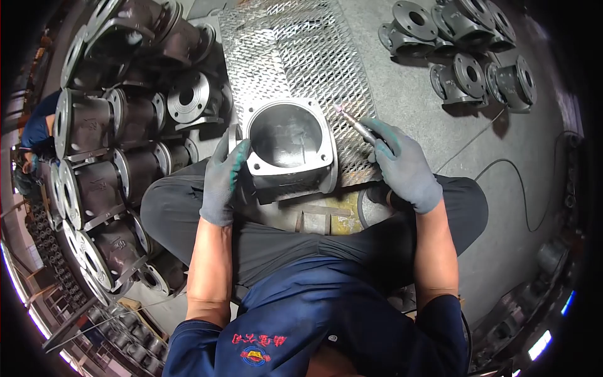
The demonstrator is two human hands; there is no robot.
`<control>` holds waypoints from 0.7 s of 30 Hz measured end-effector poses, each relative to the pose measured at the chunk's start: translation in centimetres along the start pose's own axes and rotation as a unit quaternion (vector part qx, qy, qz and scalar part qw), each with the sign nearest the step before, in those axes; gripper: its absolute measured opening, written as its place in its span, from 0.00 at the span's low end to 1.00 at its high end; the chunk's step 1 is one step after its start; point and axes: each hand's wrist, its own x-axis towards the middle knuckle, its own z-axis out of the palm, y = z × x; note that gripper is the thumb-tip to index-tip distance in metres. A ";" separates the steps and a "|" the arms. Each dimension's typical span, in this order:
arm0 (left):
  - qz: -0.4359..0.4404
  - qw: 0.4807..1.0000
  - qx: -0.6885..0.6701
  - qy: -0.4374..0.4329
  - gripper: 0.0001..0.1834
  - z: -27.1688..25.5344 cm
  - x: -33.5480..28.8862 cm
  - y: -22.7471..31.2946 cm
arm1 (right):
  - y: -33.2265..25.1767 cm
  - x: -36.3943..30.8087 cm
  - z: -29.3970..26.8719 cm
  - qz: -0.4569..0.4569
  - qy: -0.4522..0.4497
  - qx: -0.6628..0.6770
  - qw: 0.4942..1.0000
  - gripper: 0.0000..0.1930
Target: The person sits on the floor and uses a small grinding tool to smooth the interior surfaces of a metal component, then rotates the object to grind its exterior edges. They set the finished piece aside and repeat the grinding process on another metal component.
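Note:
A grey cast metal valve body (295,179) stands in front of me on a metal mesh. Its wide round opening faces up, inside a bright machined square flange with corner holes. My left hand (222,179), in a grey glove with green fingers, grips the side flange at the left of the casting. In my right hand (405,169), gloved alike, is a slim die grinder (364,132), its small pink grinding stone (338,109) pointing up and left. The stone is apart from the casting, to the right of its far right corner.
Expanded metal mesh (314,44) reaches away beneath the casting. Stacked flanged valve bodies (91,125) crowd the left side; several more (461,78) stand on the floor (408,94) at the far right. A dark hose (518,173) curls on the right. Another person (39,125) is at the far left.

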 end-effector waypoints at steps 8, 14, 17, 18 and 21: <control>-0.023 0.999 -0.024 0.015 0.44 -2.6 3.2 0.1 | -5.9 7.2 1.2 -0.098 -0.041 -0.121 0.987 0.20; -0.053 0.998 0.014 -0.005 0.40 -4.0 4.0 0.1 | -10.2 13.7 2.0 -0.182 -0.144 -0.353 0.906 0.08; -0.022 0.999 0.035 -0.012 0.39 -4.5 4.2 -0.2 | -12.6 14.9 3.0 -0.178 -0.157 -0.422 0.875 0.08; -0.039 0.999 0.034 -0.001 0.39 -4.4 4.4 0.1 | -12.8 15.7 3.3 -0.177 -0.177 -0.452 0.856 0.10; -0.080 0.997 0.022 0.012 0.38 -4.6 4.6 0.0 | -14.8 15.5 4.3 -0.152 -0.186 -0.499 0.833 0.15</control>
